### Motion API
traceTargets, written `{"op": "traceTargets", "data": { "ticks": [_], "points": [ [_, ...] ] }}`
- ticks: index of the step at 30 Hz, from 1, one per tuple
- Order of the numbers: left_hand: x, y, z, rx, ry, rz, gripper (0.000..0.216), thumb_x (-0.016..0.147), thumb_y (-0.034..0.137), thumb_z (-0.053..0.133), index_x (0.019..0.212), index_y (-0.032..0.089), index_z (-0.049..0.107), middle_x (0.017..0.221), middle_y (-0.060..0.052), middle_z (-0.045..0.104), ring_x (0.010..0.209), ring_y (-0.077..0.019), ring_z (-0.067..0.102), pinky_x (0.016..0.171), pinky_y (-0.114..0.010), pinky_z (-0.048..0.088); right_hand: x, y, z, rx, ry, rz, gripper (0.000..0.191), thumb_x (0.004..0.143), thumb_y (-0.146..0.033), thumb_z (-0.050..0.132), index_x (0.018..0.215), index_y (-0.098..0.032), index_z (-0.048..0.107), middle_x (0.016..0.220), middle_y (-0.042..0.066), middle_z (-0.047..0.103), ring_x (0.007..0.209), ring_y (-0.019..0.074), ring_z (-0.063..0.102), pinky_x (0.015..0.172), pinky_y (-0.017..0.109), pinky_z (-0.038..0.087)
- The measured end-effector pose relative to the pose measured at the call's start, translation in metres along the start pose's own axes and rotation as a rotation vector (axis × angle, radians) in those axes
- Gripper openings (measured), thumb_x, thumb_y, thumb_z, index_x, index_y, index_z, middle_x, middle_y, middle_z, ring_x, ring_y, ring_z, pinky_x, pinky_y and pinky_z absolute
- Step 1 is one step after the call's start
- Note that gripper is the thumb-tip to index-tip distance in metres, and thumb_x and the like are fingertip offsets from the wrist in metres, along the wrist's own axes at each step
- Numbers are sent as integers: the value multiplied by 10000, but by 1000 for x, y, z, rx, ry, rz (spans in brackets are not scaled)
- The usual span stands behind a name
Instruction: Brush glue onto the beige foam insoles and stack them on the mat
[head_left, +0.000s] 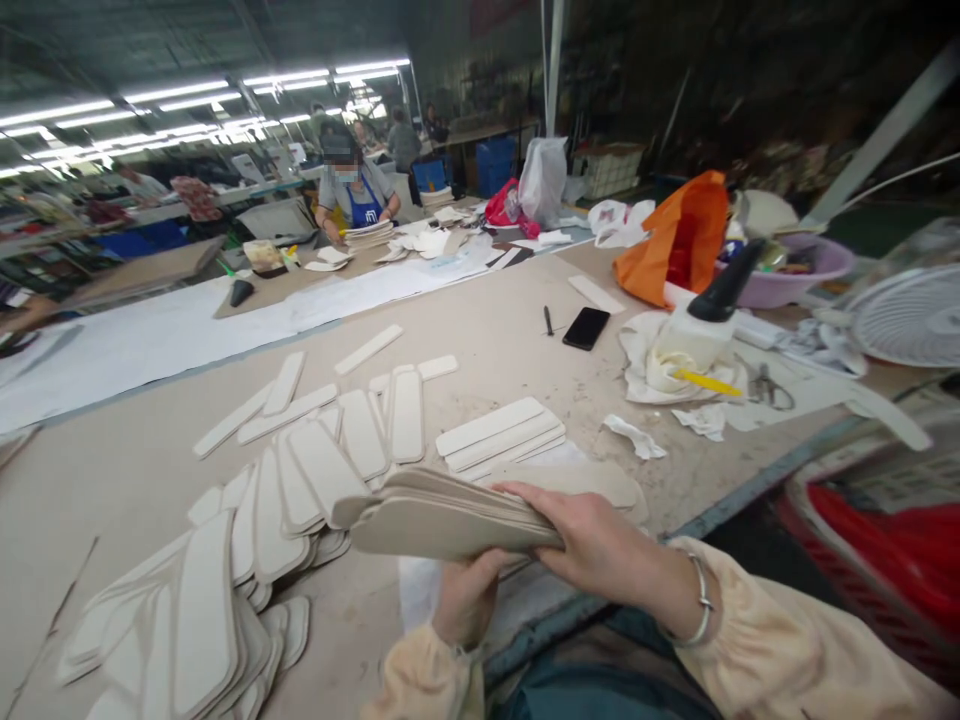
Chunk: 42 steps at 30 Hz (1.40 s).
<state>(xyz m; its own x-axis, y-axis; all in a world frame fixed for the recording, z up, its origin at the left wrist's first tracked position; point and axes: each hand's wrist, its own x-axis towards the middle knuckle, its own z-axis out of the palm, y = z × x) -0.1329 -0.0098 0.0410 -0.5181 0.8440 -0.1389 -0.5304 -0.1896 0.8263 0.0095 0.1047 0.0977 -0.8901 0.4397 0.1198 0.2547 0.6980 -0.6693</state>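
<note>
Both my hands hold a stack of flat beige rounded panels, tilted above the table's near edge. My left hand grips it from below, its thumb against the lower side and its other fingers hidden. At the right end, my right hand is closed round the stack, fingers on top. Under the stack lie another beige panel and a neat pile of pale strips. To the left spreads a large heap of loose, overlapping pale panels. Several narrow strips lie just beyond the heap.
A black phone, a white glue bottle with a black nozzle, scissors and an orange bag are on the right. A white fan stands beyond. Across the table a co-worker handles similar pieces.
</note>
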Motion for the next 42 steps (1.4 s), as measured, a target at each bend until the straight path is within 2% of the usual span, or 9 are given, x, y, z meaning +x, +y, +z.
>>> {"op": "traceTargets", "data": {
  "ticks": [5, 10, 14, 18, 25, 28, 31, 38, 42],
  "points": [
    [60, 51, -16, -41, -6, 249, 753, 585, 301, 830, 1259, 327, 497, 1178, -22, 643, 1061, -201, 620, 932, -346, 501, 16, 27, -58, -297, 24, 43, 622, 771, -130, 538, 1371, -264, 439, 1144, 58, 678, 974, 221, 662, 820, 304, 486],
    [104, 43, -30, 481, -97, 117, 765, 617, 212, 795, 1300, 305, 461, 1290, -51, 563, 1154, -206, 568, 973, -335, 463, 30, 74, -84, -377, -64, 34, 640, 729, -86, 526, 1333, -293, 487, 1083, 36, 697, 941, 213, 654, 778, 280, 453],
    [122, 12, -33, 842, -248, 80, 872, 616, 287, 790, 1386, 230, 384, 1432, -125, 431, 1323, -279, 416, 1085, -409, 356, 28, 115, -72, -357, -136, 77, 638, 689, -52, 507, 1272, -307, 556, 1040, 26, 707, 912, 209, 653, 758, 278, 442],
    [133, -2, -25, 1119, -242, 186, 953, 572, 288, 805, 1409, 218, 354, 1482, -127, 349, 1368, -289, 341, 1111, -417, 310, 19, 138, -55, -298, -139, 88, 651, 692, -74, 508, 1306, -289, 538, 1045, 48, 703, 920, 225, 652, 766, 294, 444],
    [147, 6, 5, 1233, -422, 125, 656, 620, 293, 761, 1241, 248, 555, 1273, -63, 605, 1225, -267, 518, 1089, -424, 327, 0, 157, -58, -258, -5, 247, 807, 671, -127, 596, 1434, -277, 378, 1209, 68, 637, 1042, 256, 606, 857, 331, 434],
    [151, 2, 8, 1323, -404, 143, 543, 685, 343, 709, 1200, 235, 573, 1231, -63, 630, 1175, -261, 552, 1047, -406, 368, -19, 174, -65, -280, 107, 405, 767, 676, -252, 686, 1400, -230, 434, 1147, 107, 650, 1035, 296, 595, 885, 390, 431],
    [156, -4, 5, 1387, -344, 132, 502, 700, 402, 692, 1157, 237, 567, 1175, -54, 643, 1136, -271, 567, 1009, -407, 395, -35, 189, -67, -208, 219, 482, 786, 674, -291, 716, 1398, -196, 425, 1264, 132, 585, 1111, 300, 559, 948, 424, 411],
    [160, -15, 1, 1426, -272, 178, 459, 700, 452, 684, 1073, 244, 515, 1062, -43, 608, 1024, -259, 571, 932, -399, 433, -23, 188, -44, -13, 224, 319, 826, 694, -247, 703, 1431, -226, 330, 1318, 97, 547, 1196, 284, 516, 1138, 550, 58],
    [163, -21, 3, 1412, -242, 240, 652, 686, 439, 697, 1249, 216, 455, 1204, -75, 564, 1132, -274, 522, 997, -413, 387, -17, 189, -34, 69, 276, 340, 912, 685, -263, 719, 1469, -201, 258, 1405, 126, 445, 1308, 322, 391, 1125, 529, 179]
  ]
}}
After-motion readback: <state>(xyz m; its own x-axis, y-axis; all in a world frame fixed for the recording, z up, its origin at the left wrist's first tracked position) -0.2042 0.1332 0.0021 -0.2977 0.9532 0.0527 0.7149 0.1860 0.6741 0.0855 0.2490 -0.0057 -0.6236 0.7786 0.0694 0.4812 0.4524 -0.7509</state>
